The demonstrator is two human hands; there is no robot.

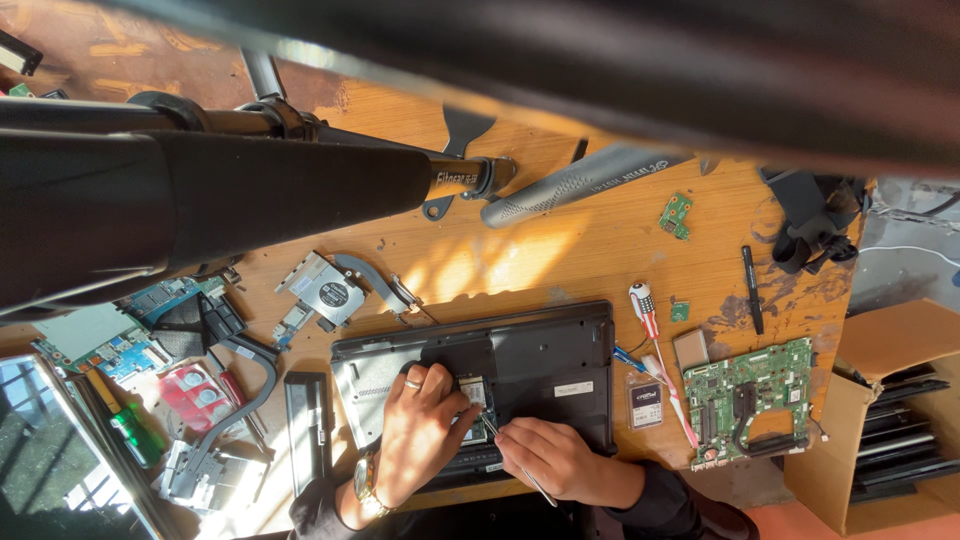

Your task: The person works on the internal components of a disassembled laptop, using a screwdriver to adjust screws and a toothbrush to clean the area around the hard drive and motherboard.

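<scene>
Resting left hand [420,430] on laptop [540,360], right hand [545,458] beside it

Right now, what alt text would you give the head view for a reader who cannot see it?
Two hands work on an upturned black laptop on a wooden table: the left hand rests on its open bay, the right hand holds a thin tool to a small card there. A green circuit board, a fan and a screwdriver lie around.

Electronics repair workshop. Evidence: a scarred wooden bench [560,250] strewn with a green circuit board [750,400], a cooling fan [325,290], screwdrivers [645,310], loose parts, an opened laptop [540,365], and a cardboard box [880,400] stacked with dark flat devices.
</scene>
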